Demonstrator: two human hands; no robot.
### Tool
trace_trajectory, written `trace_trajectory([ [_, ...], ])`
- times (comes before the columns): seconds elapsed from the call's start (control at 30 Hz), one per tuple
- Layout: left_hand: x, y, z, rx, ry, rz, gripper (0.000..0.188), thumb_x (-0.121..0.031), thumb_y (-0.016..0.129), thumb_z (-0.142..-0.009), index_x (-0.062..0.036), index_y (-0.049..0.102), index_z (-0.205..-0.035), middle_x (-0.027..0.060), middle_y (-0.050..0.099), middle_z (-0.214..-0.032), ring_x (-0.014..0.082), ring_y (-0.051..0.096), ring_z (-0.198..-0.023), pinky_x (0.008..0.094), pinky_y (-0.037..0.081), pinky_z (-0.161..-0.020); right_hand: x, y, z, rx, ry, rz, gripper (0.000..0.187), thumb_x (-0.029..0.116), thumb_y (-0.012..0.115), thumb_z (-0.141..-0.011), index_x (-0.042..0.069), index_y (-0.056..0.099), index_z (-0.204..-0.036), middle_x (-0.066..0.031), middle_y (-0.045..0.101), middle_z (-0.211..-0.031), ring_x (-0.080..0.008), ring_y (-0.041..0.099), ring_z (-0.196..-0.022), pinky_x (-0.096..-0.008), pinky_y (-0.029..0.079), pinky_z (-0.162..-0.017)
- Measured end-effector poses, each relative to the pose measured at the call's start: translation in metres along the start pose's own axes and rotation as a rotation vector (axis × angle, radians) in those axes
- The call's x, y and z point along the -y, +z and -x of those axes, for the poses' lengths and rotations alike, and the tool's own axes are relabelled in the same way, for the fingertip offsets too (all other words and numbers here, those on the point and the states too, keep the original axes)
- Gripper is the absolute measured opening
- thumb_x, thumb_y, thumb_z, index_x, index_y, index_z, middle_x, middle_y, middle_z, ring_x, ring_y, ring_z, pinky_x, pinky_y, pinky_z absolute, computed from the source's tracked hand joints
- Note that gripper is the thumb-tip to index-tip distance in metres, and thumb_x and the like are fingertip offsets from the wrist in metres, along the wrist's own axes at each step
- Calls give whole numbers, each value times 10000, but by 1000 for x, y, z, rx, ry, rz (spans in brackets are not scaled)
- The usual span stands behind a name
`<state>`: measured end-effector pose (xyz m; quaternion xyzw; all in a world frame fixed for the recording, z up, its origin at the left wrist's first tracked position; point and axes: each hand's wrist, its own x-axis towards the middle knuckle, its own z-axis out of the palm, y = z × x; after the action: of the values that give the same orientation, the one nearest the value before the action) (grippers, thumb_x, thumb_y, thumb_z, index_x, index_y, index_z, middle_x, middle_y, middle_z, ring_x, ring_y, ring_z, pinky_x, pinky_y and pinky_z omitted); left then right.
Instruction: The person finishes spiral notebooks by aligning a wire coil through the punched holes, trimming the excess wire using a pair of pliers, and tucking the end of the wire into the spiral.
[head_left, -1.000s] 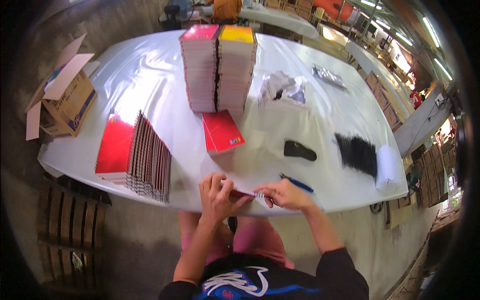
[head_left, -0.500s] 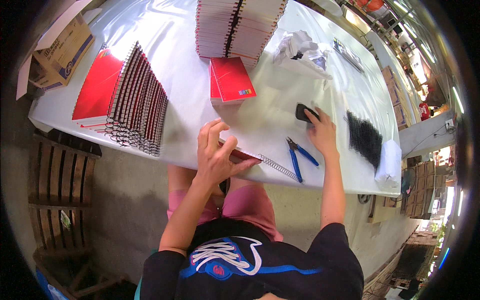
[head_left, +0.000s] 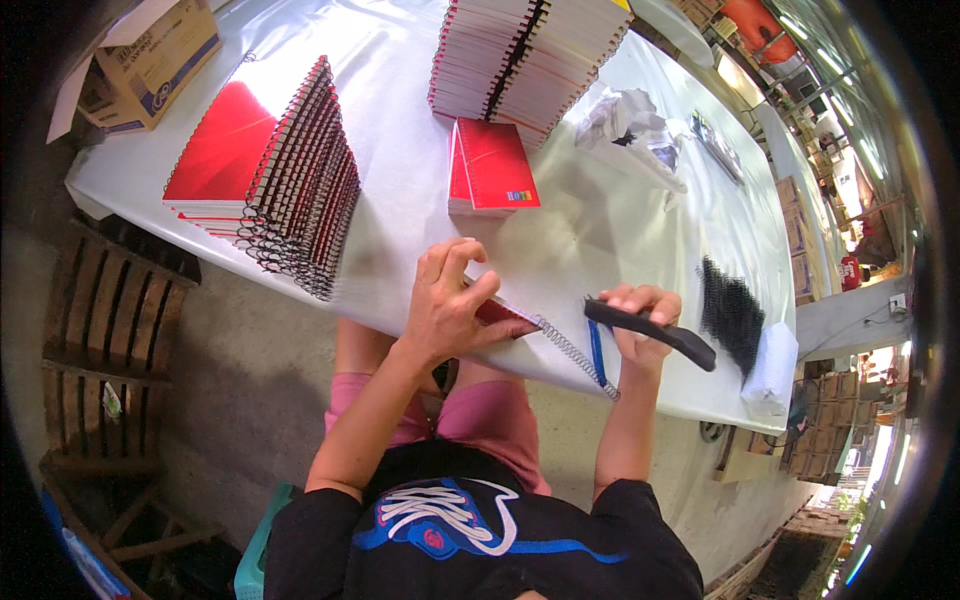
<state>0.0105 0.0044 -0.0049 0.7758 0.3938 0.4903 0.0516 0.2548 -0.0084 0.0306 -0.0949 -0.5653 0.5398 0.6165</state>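
Note:
My left hand [head_left: 445,310] grips a red-covered notebook [head_left: 505,320] at the table's near edge, thumb along its side. From the notebook's right end a wire spiral coil [head_left: 572,355] sticks out toward my right forearm. My right hand [head_left: 640,347], raised over the table's right part, is closed around a long, dark, slightly bent bar-like piece [head_left: 665,333] whose kind I cannot make out. Blue-handled pliers [head_left: 597,348] lie under and beside that hand, mostly hidden by it.
Red spiral notebooks [head_left: 305,190] stand stacked at the left, a small red notebook pile [head_left: 495,165] in the middle, and a tall stack [head_left: 525,65] behind. Black coils [head_left: 738,310] and a white roll [head_left: 770,365] lie right. Crumpled plastic [head_left: 630,135] and a carton [head_left: 150,65] are farther off.
My right hand has lifted the dark piece off the table and brought it nearer, over the pliers. My left hand keeps its grip on the notebook. The whole view has shifted slightly.

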Motion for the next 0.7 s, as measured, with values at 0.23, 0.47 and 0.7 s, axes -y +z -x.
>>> trace_trajectory([
  [0.23,-1,-2,1,-27,29,86,530,-428,838,-478,-60,532,-704,124,477,-1030,334,477,-1072,490,393,-893,-4,4,9,42,215,188,276,-95,655,-645,30,717,-883,-172,692,-930,-262,669,-896,-362,529,-798],
  [0.47,1,-5,2,-16,10,88,599,-448,869,-420,-55,529,-719,146,461,-1104,347,458,-1125,465,426,-872,-3,17,-12,177,210,268,386,-125,594,-592,56,730,-904,-128,697,-921,-232,674,-854,-318,521,-793],
  [0.7,10,-1,5,-16,-156,311,674,-406,911,-347,-74,512,-778,149,406,-1142,288,497,-906,390,454,-728,-14,22,-10,172,224,360,224,-17,703,-649,42,727,-863,-179,691,-889,-269,681,-837,-364,535,-747],
])
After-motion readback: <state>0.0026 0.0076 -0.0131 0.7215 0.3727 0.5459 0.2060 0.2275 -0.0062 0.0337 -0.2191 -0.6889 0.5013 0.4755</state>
